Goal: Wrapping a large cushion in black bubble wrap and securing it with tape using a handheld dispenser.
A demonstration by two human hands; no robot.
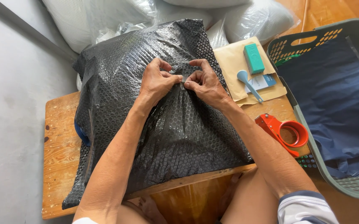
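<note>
- A parcel wrapped in black bubble wrap (163,124) is laid across the low wooden desk (59,149), so its top seam is within reach.
- The wrap is gathered at the middle by the left hand (156,83) and right hand (204,83); each grip is pinched shut on a fold, thumbs meeting.
- A red tape dispenser (285,132) is kept just beside, a grey basket (345,182) beyond.

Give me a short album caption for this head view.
Two hands, left hand and right hand, pinch black bubble wrap on a wooden table.
</note>
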